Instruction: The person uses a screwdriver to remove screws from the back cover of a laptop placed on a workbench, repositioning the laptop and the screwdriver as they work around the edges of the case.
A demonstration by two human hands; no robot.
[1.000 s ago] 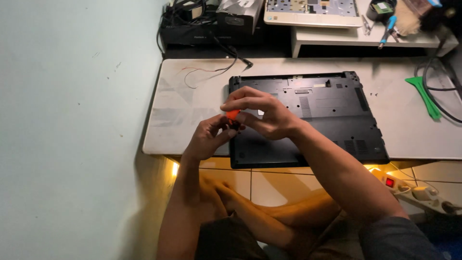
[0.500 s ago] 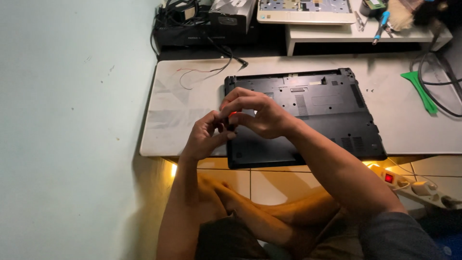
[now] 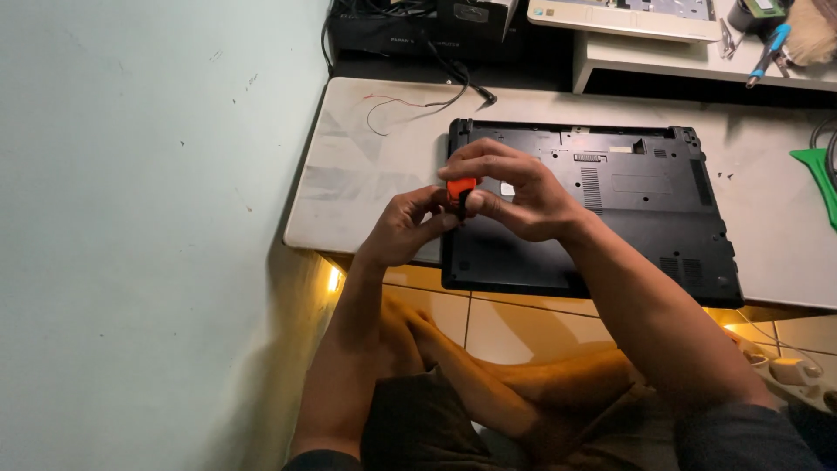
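Hands are brought together over the near-left corner of an upturned black laptop base (image 3: 602, 218): a small orange-handled tool (image 3: 460, 189) (probably a screwdriver) is pinched between the right hand (image 3: 514, 194) and the left hand (image 3: 405, 228). Screw work seems in hand; careful tip placement is called for.

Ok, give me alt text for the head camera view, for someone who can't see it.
A person's left hand and right hand together pinch a small orange and black tool above the left end of an upturned black laptop base on a low pale table. A green pry tool lies at the right edge.
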